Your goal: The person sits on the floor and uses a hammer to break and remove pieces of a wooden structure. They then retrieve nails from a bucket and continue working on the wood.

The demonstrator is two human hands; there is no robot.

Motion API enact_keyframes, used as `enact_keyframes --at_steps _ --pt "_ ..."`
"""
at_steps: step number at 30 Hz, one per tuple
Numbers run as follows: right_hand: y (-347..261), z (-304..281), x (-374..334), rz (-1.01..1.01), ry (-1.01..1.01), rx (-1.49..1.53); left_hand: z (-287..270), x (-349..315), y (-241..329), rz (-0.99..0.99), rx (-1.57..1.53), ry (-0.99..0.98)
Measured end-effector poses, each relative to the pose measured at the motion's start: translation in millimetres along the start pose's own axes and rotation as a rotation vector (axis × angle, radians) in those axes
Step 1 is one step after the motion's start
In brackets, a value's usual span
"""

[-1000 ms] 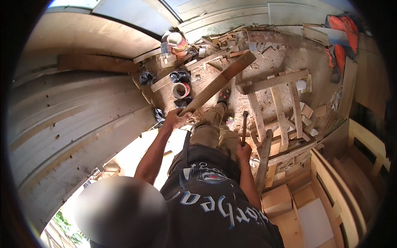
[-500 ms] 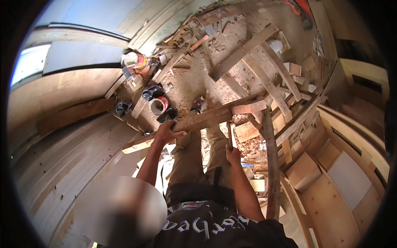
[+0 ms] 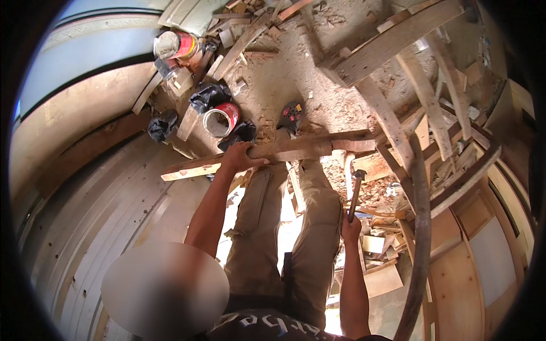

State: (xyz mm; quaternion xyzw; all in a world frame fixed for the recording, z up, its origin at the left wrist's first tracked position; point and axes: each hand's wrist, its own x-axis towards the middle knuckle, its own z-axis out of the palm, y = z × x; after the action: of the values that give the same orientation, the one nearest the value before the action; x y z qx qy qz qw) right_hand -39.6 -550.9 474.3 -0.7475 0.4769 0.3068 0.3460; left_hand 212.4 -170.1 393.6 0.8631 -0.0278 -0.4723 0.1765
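A long wooden beam [image 3: 296, 149] lies across in front of my legs, its pale cut end at the left. My left hand [image 3: 238, 157] grips it left of its middle, thumb along the near face. My right hand [image 3: 351, 227] is closed round the handle of a hammer [image 3: 355, 196], whose head points away from me, below the beam's right part and apart from it. At the right, the beam's end meets or overlaps a wooden frame [image 3: 421, 227] of several joined timbers; the exact joint is hard to make out.
Beyond the beam stand an open red can [image 3: 222, 120] and black plastic bags [image 3: 209, 98]. Another can [image 3: 175, 44] is farther left. Wood scraps [image 3: 244, 48] litter the dirt floor. A plank wall [image 3: 96, 216] is at left, plywood panels [image 3: 455, 267] at right. My shoe [image 3: 291, 115] shows past the beam.
The hammer has come away from the beam toward the right, and its head now shows. My left hand stays on the beam. The whole view has shifted, with the frame farther right.
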Motion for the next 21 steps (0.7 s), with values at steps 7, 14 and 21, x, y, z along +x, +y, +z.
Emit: enact_keyframes --at_steps 7,14,21 --pt "38 31 31 -0.004 -0.058 -0.049 38 49 -42 -0.042 -0.061 -0.007" --pt "59 52 89 -0.138 0.002 -0.013 79 109 -32 -0.132 0.079 -0.082" --pt "74 123 200 -0.292 0.129 -0.025 151 206 -42 -0.059 0.057 -0.055"
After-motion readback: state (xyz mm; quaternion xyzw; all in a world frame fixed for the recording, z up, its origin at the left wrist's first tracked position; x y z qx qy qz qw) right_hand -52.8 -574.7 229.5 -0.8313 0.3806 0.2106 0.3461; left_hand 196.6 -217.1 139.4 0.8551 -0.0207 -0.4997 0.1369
